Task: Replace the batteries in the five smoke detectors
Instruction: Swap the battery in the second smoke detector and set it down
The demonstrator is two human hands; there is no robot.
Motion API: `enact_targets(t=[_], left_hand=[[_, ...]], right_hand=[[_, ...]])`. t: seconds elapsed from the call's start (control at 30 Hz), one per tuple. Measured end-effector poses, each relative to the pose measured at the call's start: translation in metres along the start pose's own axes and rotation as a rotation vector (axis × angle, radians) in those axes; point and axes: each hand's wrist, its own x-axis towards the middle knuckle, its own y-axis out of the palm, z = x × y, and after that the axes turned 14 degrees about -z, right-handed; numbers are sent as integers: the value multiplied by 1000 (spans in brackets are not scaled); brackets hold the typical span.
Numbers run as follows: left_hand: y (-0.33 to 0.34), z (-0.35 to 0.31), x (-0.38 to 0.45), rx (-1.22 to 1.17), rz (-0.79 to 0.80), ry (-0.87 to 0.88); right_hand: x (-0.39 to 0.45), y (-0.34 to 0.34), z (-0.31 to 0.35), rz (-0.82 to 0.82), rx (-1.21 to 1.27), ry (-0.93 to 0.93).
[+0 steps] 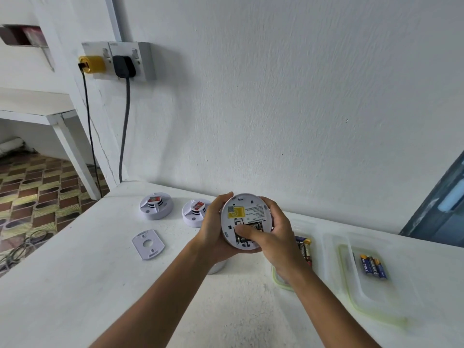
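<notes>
both hands hold one round white smoke detector (244, 219) up above the white tabletop (100, 272), its back side facing the camera. the left hand (213, 227) is wrapped around its left edge. the right hand (276, 237) grips the right edge, with its thumb (248, 233) pressed on the black batteries in the open compartment. two more detectors (156, 205) (194, 213) lie on the tabletop to the left, near a loose cover plate (148, 244). to the right, clear plastic trays (351, 285) hold spare batteries (373, 267).
</notes>
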Motion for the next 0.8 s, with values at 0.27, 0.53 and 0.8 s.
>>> enact_targets(t=[0.27, 0.53, 0.8], left_hand=[[-43, -27, -12, -41, -58, 55], [-172, -63, -48, -307, -174, 193], [-271, -56, -61, -234, -326, 300]], right_hand=[[10, 40, 4, 224, 102, 239], [8, 139, -30, 124, -164, 106], [14, 232, -107, 392, -966, -246]])
